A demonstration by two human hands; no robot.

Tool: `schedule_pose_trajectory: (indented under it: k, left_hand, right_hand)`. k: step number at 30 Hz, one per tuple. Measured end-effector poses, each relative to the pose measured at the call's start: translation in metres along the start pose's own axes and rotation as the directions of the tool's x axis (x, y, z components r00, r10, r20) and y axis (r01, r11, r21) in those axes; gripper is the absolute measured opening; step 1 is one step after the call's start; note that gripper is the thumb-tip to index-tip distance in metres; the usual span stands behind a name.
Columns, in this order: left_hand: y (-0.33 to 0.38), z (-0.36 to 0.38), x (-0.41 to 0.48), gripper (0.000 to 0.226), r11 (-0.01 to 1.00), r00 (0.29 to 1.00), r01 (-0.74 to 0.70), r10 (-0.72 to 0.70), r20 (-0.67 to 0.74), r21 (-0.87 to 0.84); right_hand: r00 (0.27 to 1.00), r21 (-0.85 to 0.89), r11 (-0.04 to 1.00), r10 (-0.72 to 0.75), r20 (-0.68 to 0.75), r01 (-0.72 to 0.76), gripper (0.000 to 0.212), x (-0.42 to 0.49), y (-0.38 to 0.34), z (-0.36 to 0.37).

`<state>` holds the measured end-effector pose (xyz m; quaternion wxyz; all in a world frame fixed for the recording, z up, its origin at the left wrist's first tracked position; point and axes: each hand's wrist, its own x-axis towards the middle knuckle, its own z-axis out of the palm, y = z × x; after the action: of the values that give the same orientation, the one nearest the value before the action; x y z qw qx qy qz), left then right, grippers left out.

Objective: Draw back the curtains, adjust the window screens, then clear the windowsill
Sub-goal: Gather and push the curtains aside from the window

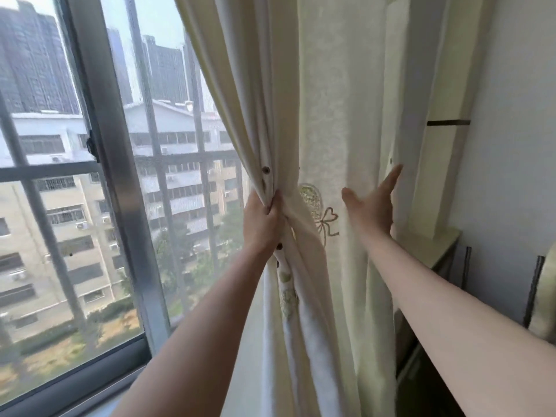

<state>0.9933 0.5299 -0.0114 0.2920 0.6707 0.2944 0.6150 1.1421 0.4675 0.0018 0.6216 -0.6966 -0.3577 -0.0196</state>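
Observation:
A cream curtain (340, 109) with an embroidered heart-and-bow motif hangs gathered at the right side of the window. My left hand (262, 219) is shut on the curtain's bunched left edge, where small dark snaps show. My right hand (373, 206) is open with fingers spread, its palm against the curtain's right folds. To the left stands the grey metal window frame (120, 182) with a black latch (92, 145). A fine mesh screen (177, 145) covers the pane beside the curtain. The pale windowsill (99, 407) shows only as a strip at the bottom left.
Outside bars cross the glass in front of apartment blocks. A white wall (511, 145) stands at right with a low cabinet (442, 254) in the corner beneath it. Dark upright rods (534, 290) and a pale cushion edge sit at the far right.

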Motion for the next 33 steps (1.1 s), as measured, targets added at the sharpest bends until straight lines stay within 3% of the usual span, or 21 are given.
schedule_pose_trajectory:
  k: [2,4,6,9,11,15,18,20,22,24,25,26,28,29,30,31,32,33]
  left_hand:
    - [0.001,0.019,0.006,0.036,1.0,0.999,0.003,-0.002,0.048,-0.021]
    - [-0.002,0.036,0.014,0.035,0.999,0.996,0.033,-0.032,0.087,-0.016]
    - [-0.014,0.056,0.025,0.034,1.0,0.993,0.008,-0.008,0.114,0.002]
    - [-0.03,0.086,0.041,0.042,0.988,0.988,-0.036,0.013,0.155,0.148]
    - [-0.036,0.103,0.049,0.037,0.984,0.979,-0.09,0.058,0.197,0.153]
    - [-0.036,0.132,0.062,0.029,0.987,0.946,-0.158,0.161,0.283,-0.034]
    - [-0.04,0.155,0.063,0.046,0.972,0.908,-0.076,0.159,0.386,-0.222]
    - [-0.047,0.176,0.059,0.063,0.939,0.894,-0.023,0.173,0.413,-0.343]
    - [-0.052,0.191,0.059,0.073,0.958,0.928,-0.037,0.139,0.345,-0.285]
    - [-0.054,0.201,0.064,0.061,0.997,0.98,-0.037,0.048,0.194,-0.062]
    - [-0.053,0.208,0.065,0.053,0.997,0.994,-0.012,0.004,0.109,0.077]
    - [-0.054,0.213,0.067,0.046,0.985,0.999,0.015,-0.022,0.038,0.172]
    - [-0.057,0.22,0.072,0.046,0.965,0.999,0.039,-0.03,-0.04,0.26]
    - [-0.058,0.224,0.074,0.047,0.958,0.998,0.033,-0.018,-0.055,0.286]
    - [-0.061,0.23,0.077,0.049,0.951,0.998,0.022,-0.001,-0.069,0.309]
    - [-0.06,0.235,0.079,0.051,0.943,0.997,0.026,0.0,-0.077,0.331]
    - [-0.062,0.24,0.082,0.053,0.937,0.996,0.029,0.0,-0.084,0.348]
    - [-0.062,0.244,0.084,0.054,0.932,0.997,0.029,-0.001,-0.078,0.36]
  right_hand:
    - [0.988,0.163,0.987,-0.028,0.149,0.003,0.072,0.01,0.001,0.005]
    - [0.981,0.202,0.979,-0.03,0.19,-0.009,0.045,0.018,0.002,0.012]
    - [0.958,0.197,0.979,-0.017,0.285,-0.041,0.045,0.024,-0.002,0.016]
    - [0.89,0.239,0.971,-0.127,0.438,0.021,0.054,0.037,0.0,0.027]
    - [0.886,0.223,0.973,-0.151,0.439,0.056,0.055,0.049,0.003,0.032]
    - [0.941,0.127,0.989,-0.107,0.32,0.069,0.042,0.084,0.011,0.034]
    - [0.963,0.076,0.996,-0.07,0.258,0.052,0.056,0.113,0.019,0.031]
    - [0.966,-0.06,0.992,-0.094,0.24,0.111,0.064,0.134,0.024,0.031]
    - [0.943,-0.133,0.975,-0.13,0.307,0.178,0.06,0.151,0.03,0.029]
    - [0.871,-0.066,0.959,-0.221,0.439,0.277,0.049,0.161,0.036,0.019]
    - [0.831,-0.043,0.918,-0.335,0.444,0.394,0.046,0.167,0.043,0.011]
    - [0.801,-0.062,0.836,-0.497,0.332,0.545,0.047,0.174,0.05,0.005]
    - [0.691,-0.181,0.696,-0.716,-0.102,0.694,0.046,0.193,0.064,-0.003]
    - [0.676,-0.204,0.726,-0.686,-0.269,0.656,0.049,0.205,0.069,-0.004]
    - [0.743,-0.161,0.816,-0.573,-0.346,0.555,0.058,0.219,0.075,-0.006]
    - [0.859,-0.071,0.912,-0.405,-0.313,0.404,0.073,0.233,0.08,-0.006]
    - [0.959,0.023,0.974,-0.218,-0.182,0.226,0.087,0.243,0.085,-0.007]
    - [0.997,0.124,0.99,-0.075,0.012,0.073,0.096,0.254,0.094,-0.006]
